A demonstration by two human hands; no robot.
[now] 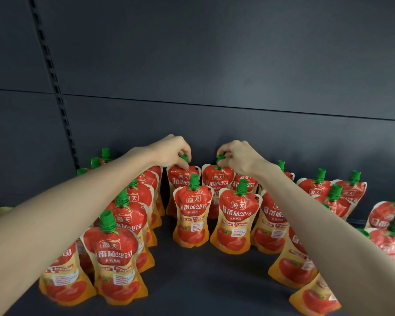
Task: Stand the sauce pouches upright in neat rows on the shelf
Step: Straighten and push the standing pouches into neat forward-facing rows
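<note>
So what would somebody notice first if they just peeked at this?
Probably the crowd of red pouches with green caps, standing all over the dark shelf. Then the two bare arms reaching to the back row, the left hand and right hand each pinching the cap of a back pouch.

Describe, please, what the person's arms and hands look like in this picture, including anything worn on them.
Both forearms are bare as far as the frame shows: no sleeves, gloves, watch or bracelets. The left hand and right hand show no rings on the visible fingers. Nails can't be made out. The arms look slim and stretched by the wide-angle lens.
</note>
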